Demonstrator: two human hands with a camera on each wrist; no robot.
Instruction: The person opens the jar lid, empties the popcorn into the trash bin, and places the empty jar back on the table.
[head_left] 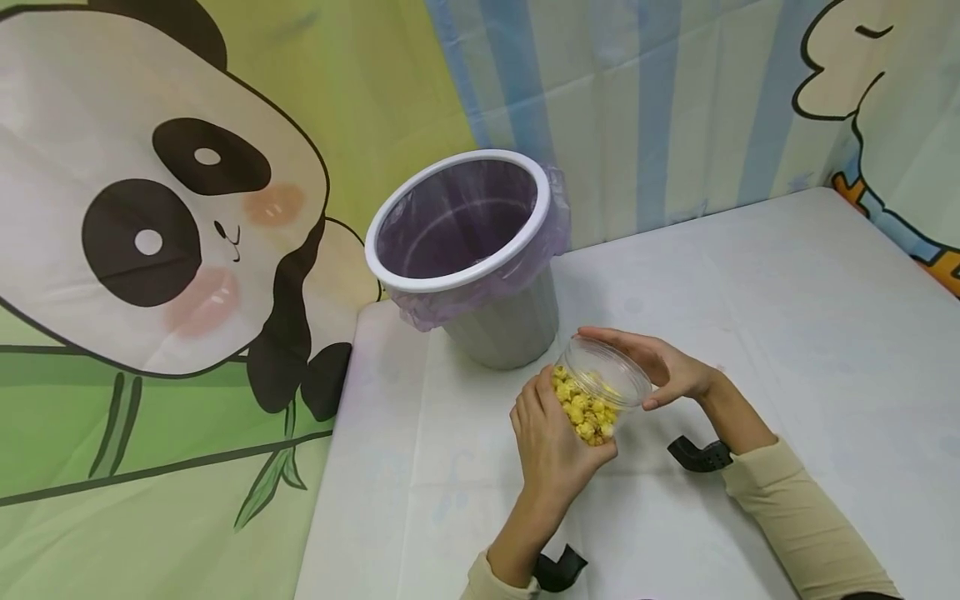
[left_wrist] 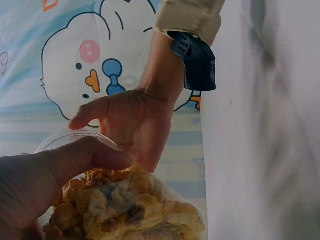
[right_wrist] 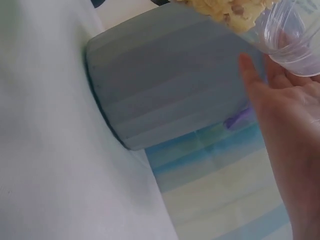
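Well inside the tabletop's (head_left: 787,292) left edge, left hand (head_left: 553,450) grips the jar (head_left: 600,387) with right hand (head_left: 675,367) spread at its rim, but too much tilt may spill popcorn (head_left: 588,414).

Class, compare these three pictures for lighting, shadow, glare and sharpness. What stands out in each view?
Head view: brightest and crispest, with soft shadows on the white table and small glints on the clear jar; left wrist view: dimmer, with broad, blurry-edged shadows down the right side; right wrist view: dim and soft, the grey bin shaded and pictured sideways.
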